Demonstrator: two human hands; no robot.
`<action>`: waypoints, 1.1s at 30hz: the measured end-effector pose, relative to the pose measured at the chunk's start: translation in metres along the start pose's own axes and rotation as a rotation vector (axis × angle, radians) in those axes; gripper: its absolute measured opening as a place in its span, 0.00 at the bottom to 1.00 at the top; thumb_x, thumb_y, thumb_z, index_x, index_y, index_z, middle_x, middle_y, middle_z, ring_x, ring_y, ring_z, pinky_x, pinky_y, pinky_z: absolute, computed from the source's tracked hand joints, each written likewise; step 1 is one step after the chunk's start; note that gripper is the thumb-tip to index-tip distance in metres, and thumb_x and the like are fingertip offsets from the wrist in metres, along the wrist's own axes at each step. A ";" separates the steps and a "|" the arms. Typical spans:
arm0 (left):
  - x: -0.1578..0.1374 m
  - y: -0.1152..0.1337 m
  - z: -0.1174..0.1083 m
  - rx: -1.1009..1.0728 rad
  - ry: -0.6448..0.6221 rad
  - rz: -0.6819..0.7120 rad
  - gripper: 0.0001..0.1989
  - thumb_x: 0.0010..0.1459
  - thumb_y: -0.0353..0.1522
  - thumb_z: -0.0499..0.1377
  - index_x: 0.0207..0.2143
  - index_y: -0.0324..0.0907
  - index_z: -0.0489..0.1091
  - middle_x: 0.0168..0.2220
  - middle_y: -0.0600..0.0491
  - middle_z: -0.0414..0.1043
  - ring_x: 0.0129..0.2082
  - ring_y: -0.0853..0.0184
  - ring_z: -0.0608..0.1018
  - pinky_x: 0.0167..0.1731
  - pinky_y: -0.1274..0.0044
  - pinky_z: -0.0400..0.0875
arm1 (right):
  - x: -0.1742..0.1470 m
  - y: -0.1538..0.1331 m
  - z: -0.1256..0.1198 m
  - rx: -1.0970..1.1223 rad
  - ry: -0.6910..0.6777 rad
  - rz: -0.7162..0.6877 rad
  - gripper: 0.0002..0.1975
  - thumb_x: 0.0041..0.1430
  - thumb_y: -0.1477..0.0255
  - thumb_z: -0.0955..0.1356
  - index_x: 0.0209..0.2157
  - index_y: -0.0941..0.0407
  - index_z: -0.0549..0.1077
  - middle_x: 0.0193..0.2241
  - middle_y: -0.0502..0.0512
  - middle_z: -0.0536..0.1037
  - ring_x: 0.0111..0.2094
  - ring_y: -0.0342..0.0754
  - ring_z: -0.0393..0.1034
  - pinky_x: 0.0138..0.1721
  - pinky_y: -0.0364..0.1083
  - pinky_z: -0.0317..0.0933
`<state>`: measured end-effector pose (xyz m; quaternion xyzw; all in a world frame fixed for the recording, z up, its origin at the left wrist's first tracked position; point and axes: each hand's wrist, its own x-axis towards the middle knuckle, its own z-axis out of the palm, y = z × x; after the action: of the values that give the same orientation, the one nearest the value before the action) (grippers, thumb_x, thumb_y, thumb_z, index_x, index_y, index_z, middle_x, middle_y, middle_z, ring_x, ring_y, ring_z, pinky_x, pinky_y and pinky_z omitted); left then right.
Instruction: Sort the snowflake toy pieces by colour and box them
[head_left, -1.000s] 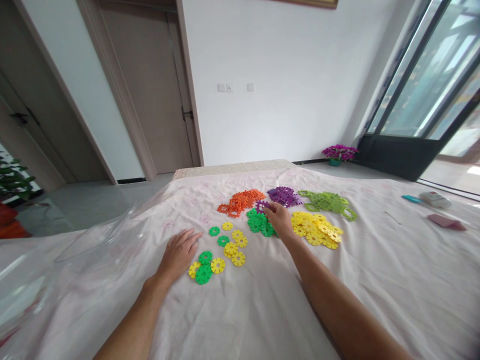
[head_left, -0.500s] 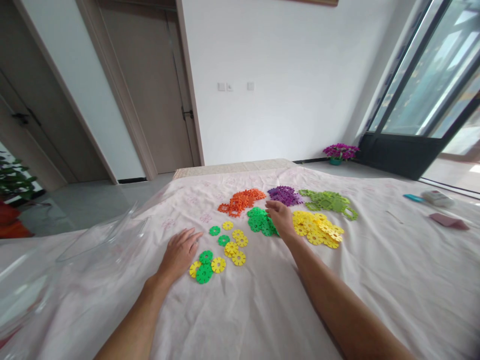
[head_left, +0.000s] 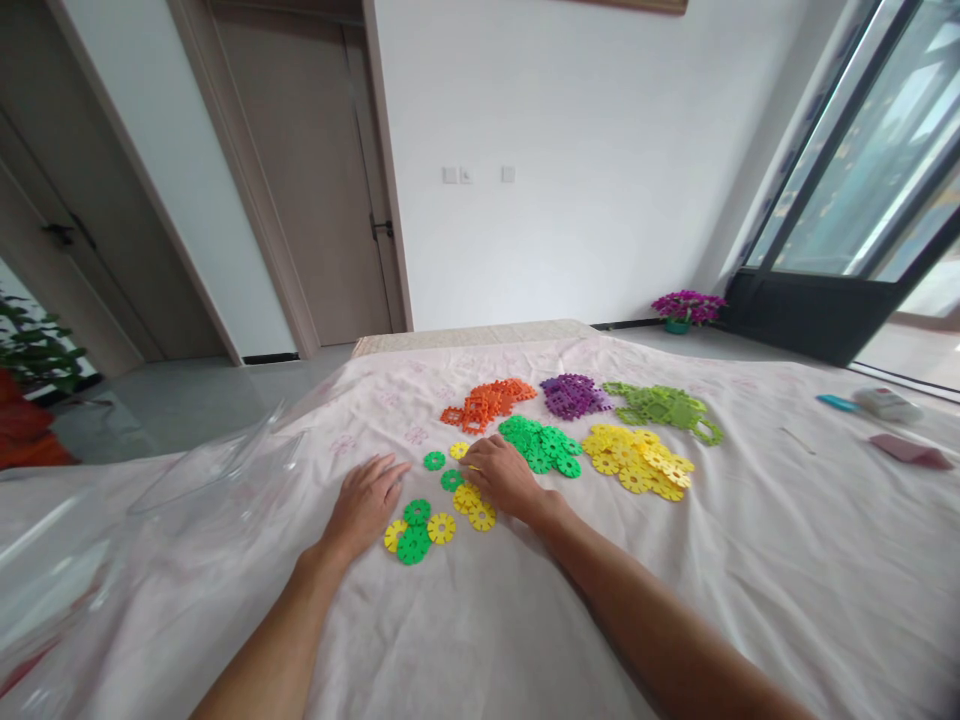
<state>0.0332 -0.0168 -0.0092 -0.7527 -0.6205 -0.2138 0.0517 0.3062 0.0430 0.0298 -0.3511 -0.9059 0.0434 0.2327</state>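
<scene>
The right hand point(head_left: 504, 478) hangs palm down over the loose yellow discs point(head_left: 482, 516) at the middle of the frame, its fingers bent downward and covering some of them; I can't tell whether they pinch anything. The left hand point(head_left: 366, 503), left of centre, lies on the cloth point(head_left: 480, 640), fingers a little spread and nothing held. Just beside it are the loose green discs point(head_left: 413, 545), two of them overlapping, with yellow ones at either side; two more green ones lie higher, between the hands.

Up from there the sorted heaps sit close together: the green pile point(head_left: 541, 446) just beyond the right hand, the yellow pile point(head_left: 637, 462) right of it, and, farther back, the orange pile point(head_left: 491, 403), the purple pile point(head_left: 575, 397) and the lime pile point(head_left: 664, 405).

At lower left I see a clear plastic box point(head_left: 56, 560), well apart from the piles; something reddish shows at its bottom corner, whether inside or behind I can't say. At right, beyond the cloth, a green pot point(head_left: 678, 327) holds purple flowers point(head_left: 690, 305).
</scene>
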 end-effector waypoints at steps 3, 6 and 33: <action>0.000 0.001 -0.001 0.019 -0.015 -0.004 0.20 0.65 0.33 0.51 0.56 0.48 0.72 0.61 0.48 0.69 0.62 0.58 0.68 0.63 0.63 0.60 | 0.004 -0.007 0.005 -0.077 -0.059 0.018 0.12 0.65 0.61 0.67 0.42 0.52 0.80 0.45 0.57 0.78 0.48 0.52 0.65 0.49 0.49 0.56; 0.001 0.002 -0.003 0.037 -0.028 -0.002 0.20 0.65 0.32 0.51 0.57 0.48 0.71 0.61 0.48 0.69 0.62 0.57 0.68 0.62 0.63 0.60 | 0.005 -0.012 0.006 -0.045 -0.078 0.071 0.11 0.63 0.62 0.70 0.43 0.51 0.80 0.45 0.55 0.78 0.48 0.52 0.65 0.49 0.47 0.55; -0.008 0.005 -0.005 0.162 -0.142 -0.077 0.25 0.69 0.39 0.45 0.64 0.47 0.62 0.67 0.47 0.59 0.67 0.57 0.60 0.66 0.62 0.52 | 0.001 -0.016 0.017 0.003 0.033 0.102 0.09 0.67 0.71 0.65 0.44 0.55 0.77 0.40 0.55 0.79 0.43 0.48 0.69 0.44 0.44 0.56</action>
<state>0.0351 -0.0270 -0.0070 -0.7349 -0.6664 -0.1107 0.0599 0.2879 0.0329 0.0194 -0.3972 -0.8828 0.0510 0.2455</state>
